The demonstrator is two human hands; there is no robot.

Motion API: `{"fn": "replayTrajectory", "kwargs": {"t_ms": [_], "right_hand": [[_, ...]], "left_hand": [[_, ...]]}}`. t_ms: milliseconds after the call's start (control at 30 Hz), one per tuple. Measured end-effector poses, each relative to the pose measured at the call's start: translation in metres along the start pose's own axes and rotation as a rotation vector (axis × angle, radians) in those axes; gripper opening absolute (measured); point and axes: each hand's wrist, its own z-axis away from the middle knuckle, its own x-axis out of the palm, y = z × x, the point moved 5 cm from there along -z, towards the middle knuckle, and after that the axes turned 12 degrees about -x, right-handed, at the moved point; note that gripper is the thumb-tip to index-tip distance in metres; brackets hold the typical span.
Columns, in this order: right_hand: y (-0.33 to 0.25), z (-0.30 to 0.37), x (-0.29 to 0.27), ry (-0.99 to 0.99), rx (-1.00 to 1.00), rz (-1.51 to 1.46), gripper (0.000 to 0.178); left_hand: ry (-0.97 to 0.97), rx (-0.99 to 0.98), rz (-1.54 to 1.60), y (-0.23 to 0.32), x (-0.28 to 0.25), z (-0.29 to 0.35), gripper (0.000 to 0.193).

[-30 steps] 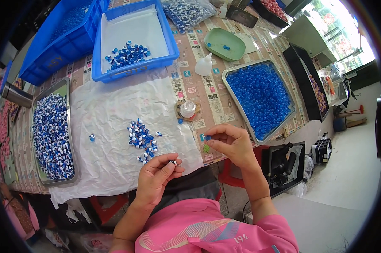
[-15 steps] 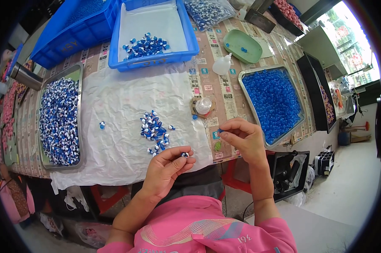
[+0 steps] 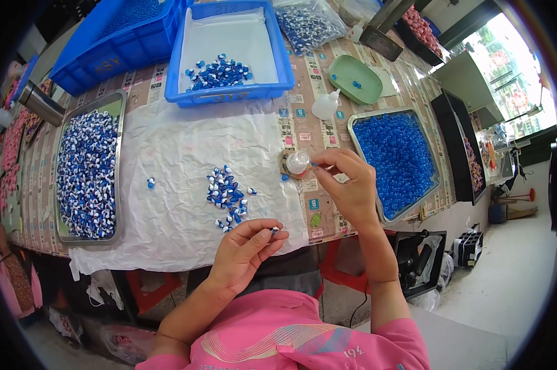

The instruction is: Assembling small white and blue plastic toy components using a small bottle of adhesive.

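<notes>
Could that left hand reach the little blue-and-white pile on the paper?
Likely yes: the pile lies just beyond the left hand with nothing between, though it holds a small piece.

Small two-tone piece (image 3: 275,231), one: showing white and dark blue, partly hidden, being held raised close to near edge of bench (image 3: 297,132), toward near right corner of white paper (image 3: 167,142). Round jar (image 3: 299,161), one: small, clear to whitish, standing on brownish pad (image 3: 284,163) at white paper's right edge, set back from bench's near edge. Blue bead (image 3: 314,164), one: tiny, being held raised just beside round jar's right side; contact unclear.
</notes>
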Motion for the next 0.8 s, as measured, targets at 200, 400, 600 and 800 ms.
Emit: {"fn": "replayTrajectory", "kwargs": {"t_ms": [200, 400, 600, 800], "right_hand": [[-0.011, -0.019, 0.011, -0.077, -0.222, 0.212, 0.018], [-0.017, -0.025, 0.021, -0.15, -0.305, 0.304, 0.017], [-0.022, -0.023, 0.019, -0.141, -0.315, 0.274, 0.017], [-0.037, 0.006, 0.026, -0.19, -0.185, 0.017, 0.019]], "left_hand": [[-0.059, -0.006, 0.039, 0.0, -0.005, 0.002, 0.025], [-0.057, -0.018, 0.082, 0.0, -0.009, 0.003, 0.026], [-0.072, -0.006, 0.088, -0.001, -0.012, 0.0, 0.026], [-0.066, 0.02, 0.079, 0.0, -0.014, -0.004, 0.027]]}}
